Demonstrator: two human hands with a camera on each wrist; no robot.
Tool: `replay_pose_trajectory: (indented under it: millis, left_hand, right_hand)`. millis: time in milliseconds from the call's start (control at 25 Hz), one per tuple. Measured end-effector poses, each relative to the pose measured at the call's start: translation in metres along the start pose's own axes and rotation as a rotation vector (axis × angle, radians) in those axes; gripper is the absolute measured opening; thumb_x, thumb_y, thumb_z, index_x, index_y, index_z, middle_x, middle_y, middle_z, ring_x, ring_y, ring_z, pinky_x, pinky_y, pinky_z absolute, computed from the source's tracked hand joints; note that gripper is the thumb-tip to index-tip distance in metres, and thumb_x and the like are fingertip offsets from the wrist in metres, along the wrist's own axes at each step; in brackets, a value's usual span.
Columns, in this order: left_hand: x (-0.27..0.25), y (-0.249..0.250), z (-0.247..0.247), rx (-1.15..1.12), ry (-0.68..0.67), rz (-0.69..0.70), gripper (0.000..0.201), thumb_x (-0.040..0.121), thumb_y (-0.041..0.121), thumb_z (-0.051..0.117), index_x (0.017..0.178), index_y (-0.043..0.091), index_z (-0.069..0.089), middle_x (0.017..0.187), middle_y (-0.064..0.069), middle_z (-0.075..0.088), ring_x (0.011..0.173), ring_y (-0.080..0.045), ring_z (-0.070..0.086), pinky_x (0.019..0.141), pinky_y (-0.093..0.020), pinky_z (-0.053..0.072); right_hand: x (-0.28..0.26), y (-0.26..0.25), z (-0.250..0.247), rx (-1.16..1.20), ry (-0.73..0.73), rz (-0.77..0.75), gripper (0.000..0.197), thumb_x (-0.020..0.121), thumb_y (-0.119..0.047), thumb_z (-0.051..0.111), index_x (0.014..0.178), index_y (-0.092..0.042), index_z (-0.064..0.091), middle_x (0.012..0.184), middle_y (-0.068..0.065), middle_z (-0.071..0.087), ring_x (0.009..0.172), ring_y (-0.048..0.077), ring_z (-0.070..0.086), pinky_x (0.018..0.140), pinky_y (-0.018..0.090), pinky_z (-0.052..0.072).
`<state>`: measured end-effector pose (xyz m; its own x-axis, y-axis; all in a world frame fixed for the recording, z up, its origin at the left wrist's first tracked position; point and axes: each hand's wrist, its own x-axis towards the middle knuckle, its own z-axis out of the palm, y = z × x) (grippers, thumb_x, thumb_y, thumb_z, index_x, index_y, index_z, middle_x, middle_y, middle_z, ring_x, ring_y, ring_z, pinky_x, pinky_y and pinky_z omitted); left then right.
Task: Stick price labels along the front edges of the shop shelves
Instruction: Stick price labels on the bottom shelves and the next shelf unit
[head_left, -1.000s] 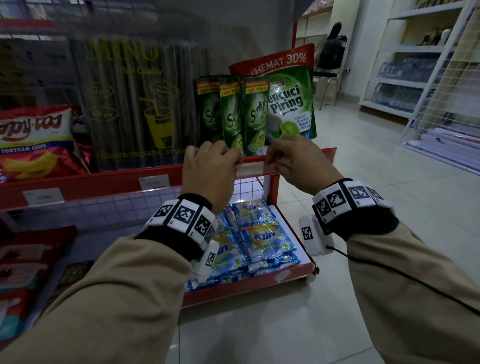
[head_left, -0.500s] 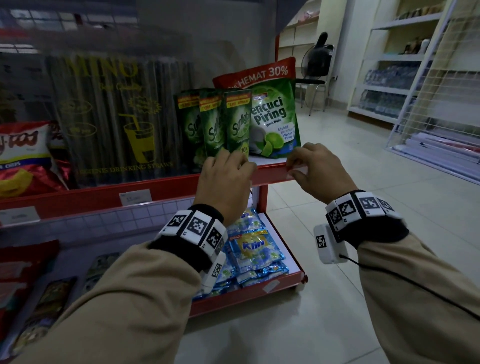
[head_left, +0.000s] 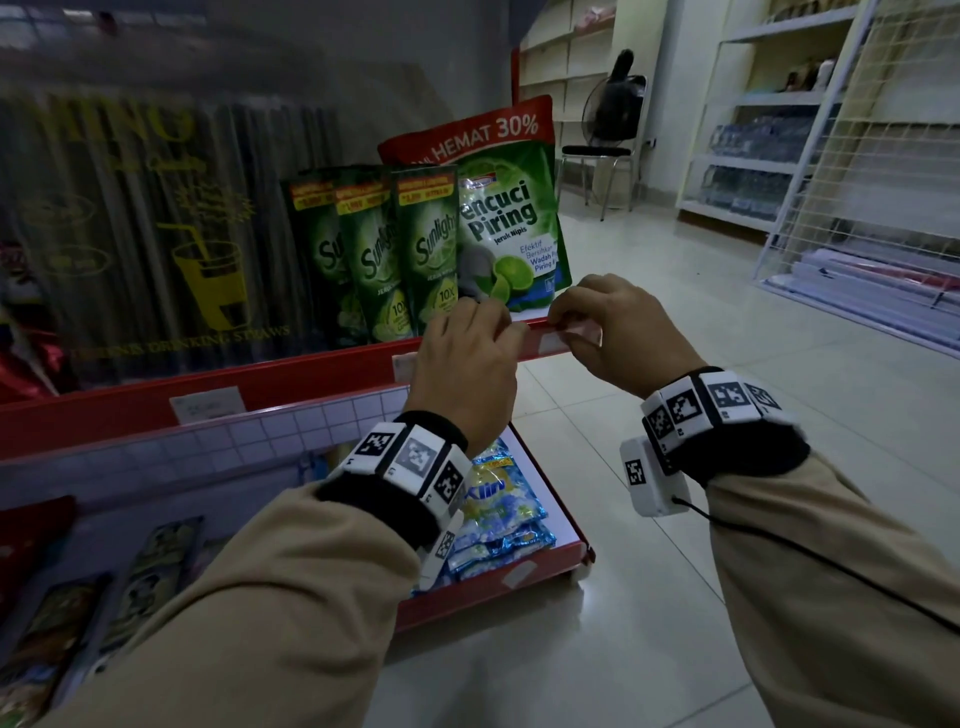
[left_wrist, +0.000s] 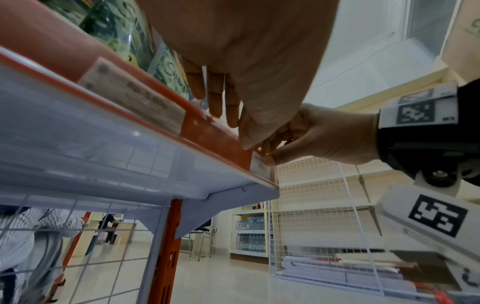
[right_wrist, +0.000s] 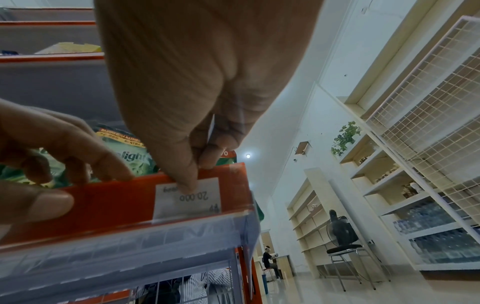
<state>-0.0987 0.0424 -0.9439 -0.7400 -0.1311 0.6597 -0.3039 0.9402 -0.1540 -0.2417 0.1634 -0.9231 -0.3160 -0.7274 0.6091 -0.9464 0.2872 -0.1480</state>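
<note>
A white price label reading 20.000 lies on the red front edge of the shelf, near its right end. My right hand pinches it there: the thumb presses its top, the fingers curl behind the edge. The label shows between both hands in the head view, and at the shelf corner in the left wrist view. My left hand grips the edge just left of it, fingers over the top, thumb on the front.
Green dish-soap pouches stand behind the edge, and a straw pack to their left. Two more labels sit on the edge. Blue sachets fill the lower shelf. A chair, white shelving and a wire panel stand right.
Both hands have slid right along the red edge towards its end, the right hand taking the label with it. The head view has swung right as well.
</note>
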Motion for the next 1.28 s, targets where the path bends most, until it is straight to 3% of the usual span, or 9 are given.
replay_pose_trajectory:
  millis: [160,440,680,800,920,1000,1120,1200,1280]
  left_hand:
    - [0.006,0.003,0.002,-0.059,-0.046,-0.042,0.023,0.087,0.011,0.055,0.109,0.015,0.058,0.107,-0.004,0.053,0.100,-0.025,0.044,0.082,-0.034,0.032]
    - [0.011,0.002,0.003,-0.118,-0.107,-0.076,0.027,0.089,0.009,0.053,0.114,0.018,0.058,0.111,-0.002,0.053,0.103,-0.023,0.043,0.083,-0.032,0.034]
    - [0.011,0.003,0.000,-0.240,-0.089,-0.126,0.024,0.093,0.026,0.050,0.115,0.019,0.058,0.110,-0.002,0.055,0.105,-0.022,0.044,0.090,-0.033,0.036]
    - [0.010,0.009,0.000,-0.276,-0.070,-0.194,0.034,0.095,0.035,0.046,0.123,0.017,0.051,0.114,-0.003,0.056,0.108,-0.023,0.045,0.094,-0.036,0.036]
    - [0.012,0.013,-0.001,-0.417,-0.017,-0.293,0.041,0.097,0.038,0.043,0.130,0.014,0.046,0.118,-0.006,0.058,0.112,-0.026,0.047,0.095,-0.039,0.036]
    - [0.014,0.013,-0.002,-0.409,-0.013,-0.314,0.033,0.098,0.035,0.043,0.119,0.012,0.051,0.111,-0.007,0.059,0.107,-0.027,0.048,0.090,-0.038,0.036]
    - [0.016,0.013,0.000,-0.314,-0.052,-0.289,0.022,0.098,0.029,0.042,0.100,0.012,0.055,0.102,-0.008,0.054,0.100,-0.027,0.047,0.084,-0.036,0.035]
    - [0.015,0.012,0.001,-0.294,-0.061,-0.283,0.022,0.097,0.030,0.044,0.101,0.013,0.057,0.103,-0.008,0.052,0.102,-0.026,0.046,0.086,-0.037,0.037]
    - [0.013,0.014,0.002,-0.287,-0.048,-0.273,0.023,0.092,0.032,0.050,0.107,0.016,0.056,0.106,-0.006,0.051,0.103,-0.025,0.045,0.088,-0.037,0.038]
  right_hand:
    - [-0.001,-0.001,0.003,-0.085,0.000,-0.072,0.020,0.078,-0.011,0.064,0.097,-0.016,0.065,0.098,0.002,0.065,0.092,0.022,0.053,0.068,0.027,0.039]
    - [0.005,-0.008,-0.001,-0.257,-0.144,-0.092,0.018,0.085,-0.022,0.062,0.102,-0.015,0.061,0.108,0.005,0.053,0.099,0.021,0.048,0.072,0.030,0.042]
    - [0.006,-0.003,-0.015,0.401,0.044,0.157,0.009,0.081,-0.007,0.069,0.086,-0.014,0.066,0.083,-0.006,0.066,0.080,0.013,0.065,0.071,0.020,0.052]
    - [0.002,-0.011,-0.009,0.677,0.170,0.234,0.014,0.081,0.001,0.069,0.091,-0.008,0.063,0.085,0.003,0.069,0.079,0.016,0.067,0.072,0.025,0.055]
    - [-0.002,-0.018,-0.004,0.945,0.141,0.293,0.023,0.080,0.005,0.069,0.099,-0.004,0.060,0.089,0.008,0.068,0.082,0.019,0.067,0.073,0.027,0.057]
    - [-0.006,-0.021,0.000,1.042,0.114,0.309,0.026,0.080,0.006,0.069,0.103,-0.001,0.059,0.090,0.011,0.067,0.083,0.019,0.066,0.075,0.028,0.058]
    - [-0.009,-0.024,0.002,0.804,0.155,0.265,0.023,0.083,0.000,0.067,0.104,-0.005,0.061,0.096,0.009,0.067,0.085,0.018,0.066,0.076,0.027,0.056]
    - [-0.008,-0.024,-0.001,0.454,0.180,0.133,0.020,0.084,-0.007,0.064,0.103,-0.011,0.064,0.098,0.003,0.066,0.085,0.017,0.061,0.075,0.026,0.051]
    - [-0.006,-0.022,-0.007,0.210,0.162,0.043,0.015,0.084,-0.009,0.063,0.097,-0.015,0.067,0.096,-0.003,0.066,0.087,0.021,0.054,0.077,0.034,0.046]
